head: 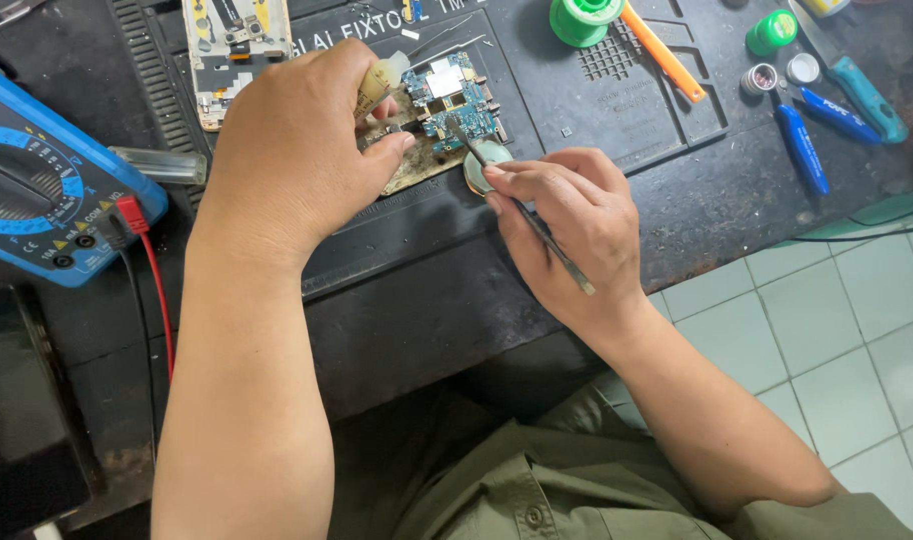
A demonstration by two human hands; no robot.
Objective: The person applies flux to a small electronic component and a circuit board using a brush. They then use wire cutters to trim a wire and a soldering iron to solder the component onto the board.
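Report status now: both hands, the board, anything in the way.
Left hand pins circuit board on mat. Right hand holds tweezers, tip on board. Small round tin beside board, partly hidden.

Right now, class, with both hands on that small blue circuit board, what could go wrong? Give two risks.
1. The right hand holds thin metal tweezers with the tip on the small blue circuit board; a slip might scratch parts.
2. The left hand steadies the board only by its edge, so it could shift on the dark work mat.
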